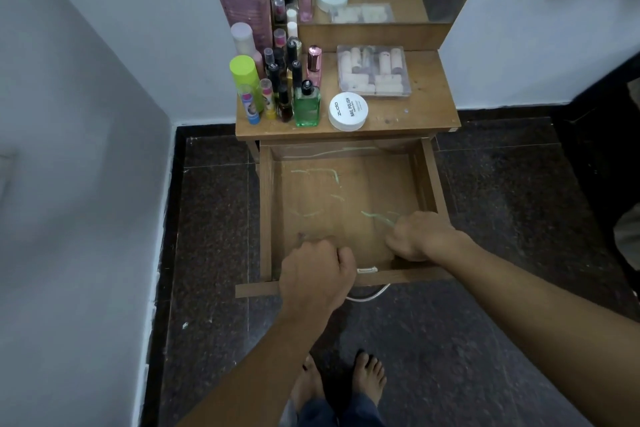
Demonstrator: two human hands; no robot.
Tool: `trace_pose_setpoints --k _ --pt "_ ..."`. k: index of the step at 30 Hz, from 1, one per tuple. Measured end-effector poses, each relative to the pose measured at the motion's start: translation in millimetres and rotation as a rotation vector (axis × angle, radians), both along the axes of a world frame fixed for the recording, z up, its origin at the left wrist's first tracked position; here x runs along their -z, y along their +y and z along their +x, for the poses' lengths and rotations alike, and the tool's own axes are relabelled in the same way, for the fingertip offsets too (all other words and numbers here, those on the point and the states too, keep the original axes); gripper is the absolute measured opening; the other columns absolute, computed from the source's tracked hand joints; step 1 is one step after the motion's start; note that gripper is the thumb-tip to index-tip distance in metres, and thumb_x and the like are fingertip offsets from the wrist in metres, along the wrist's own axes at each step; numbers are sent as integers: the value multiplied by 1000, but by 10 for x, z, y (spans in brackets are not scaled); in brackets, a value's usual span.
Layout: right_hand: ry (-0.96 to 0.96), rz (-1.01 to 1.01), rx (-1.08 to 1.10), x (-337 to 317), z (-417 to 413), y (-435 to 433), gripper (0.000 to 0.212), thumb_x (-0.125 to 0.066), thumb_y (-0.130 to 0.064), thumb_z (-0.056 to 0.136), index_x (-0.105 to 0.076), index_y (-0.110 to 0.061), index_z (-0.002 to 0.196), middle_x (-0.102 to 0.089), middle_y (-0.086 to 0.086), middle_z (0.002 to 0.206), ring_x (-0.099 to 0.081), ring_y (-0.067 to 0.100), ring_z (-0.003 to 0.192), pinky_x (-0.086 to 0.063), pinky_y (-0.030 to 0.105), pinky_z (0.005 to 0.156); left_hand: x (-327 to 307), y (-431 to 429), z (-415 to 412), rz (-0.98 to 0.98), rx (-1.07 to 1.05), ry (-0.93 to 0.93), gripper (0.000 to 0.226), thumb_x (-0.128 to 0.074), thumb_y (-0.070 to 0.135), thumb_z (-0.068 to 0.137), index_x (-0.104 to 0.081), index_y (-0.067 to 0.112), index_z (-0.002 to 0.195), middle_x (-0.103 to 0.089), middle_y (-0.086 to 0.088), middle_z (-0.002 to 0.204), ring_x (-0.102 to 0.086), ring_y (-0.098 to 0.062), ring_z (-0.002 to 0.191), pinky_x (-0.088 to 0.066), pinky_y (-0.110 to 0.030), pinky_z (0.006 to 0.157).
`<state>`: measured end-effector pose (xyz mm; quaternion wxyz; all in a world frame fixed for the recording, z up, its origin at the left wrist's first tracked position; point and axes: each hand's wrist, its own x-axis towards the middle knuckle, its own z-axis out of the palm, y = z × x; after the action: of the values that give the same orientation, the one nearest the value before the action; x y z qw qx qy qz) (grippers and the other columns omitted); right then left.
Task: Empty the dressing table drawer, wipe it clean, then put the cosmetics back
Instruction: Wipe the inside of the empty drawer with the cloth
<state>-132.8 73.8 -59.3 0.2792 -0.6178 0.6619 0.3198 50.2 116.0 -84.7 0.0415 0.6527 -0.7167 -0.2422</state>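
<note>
Drawer (374, 184) is pulled out below the dressing table top (429, 107); only green streaks (377, 217) are seen inside. Front edge is gripped by L hand (317, 274). R hand (419, 236) is curled inside, front-right corner; whether anything's held can't be told. Cosmetics bottles (277, 87), white "nail polish" tub (348, 111) & clear box (374, 71) w/ pale tubes are kept on top.

Both arms are bare along all that shows. The left forearm (263, 357) comes in from 7 o'clock and ends in the left hand (317, 274). The right forearm (519, 291) comes in from 4 o'clock and ends in the right hand (420, 236). At 6 o'clock are two bare feet, the left foot (306, 388) and the right foot (370, 378). Just below them, creased dark blue trousers (332, 411) that look like denim cover the ankles.
</note>
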Motion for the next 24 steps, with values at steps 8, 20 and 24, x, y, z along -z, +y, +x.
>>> trace_pose_setpoints --k 8,20,24 --pt "-971 -284 1606 -118 14 14 27 -42 -6 90 -64 -1 104 -71 19 97 -69 34 87 -60 42 75 -69 -119 250 -200 -304 165 13 -50 24 91 -56 20 80 -55 6 70 -53 -16 61 -38 -30 54" --pt "-1281 -843 2337 71 460 -555 31 -38 -12 104 -55 -7 130 -57 12 123 -58 26 108 -49 38 104 -29 -152 300 -58 -529 56 14 -51 30 88 -56 21 79 -59 1 73 -55 -27 66 -49 -37 62" --pt "-1198 -943 2265 211 542 -783 53 -35 -8 100 -42 -11 152 -49 13 148 -54 30 129 -45 38 108 -3 -167 303 -52 -551 45 16 -50 29 87 -55 20 74 -56 3 68 -55 -24 62 -51 -37 62"
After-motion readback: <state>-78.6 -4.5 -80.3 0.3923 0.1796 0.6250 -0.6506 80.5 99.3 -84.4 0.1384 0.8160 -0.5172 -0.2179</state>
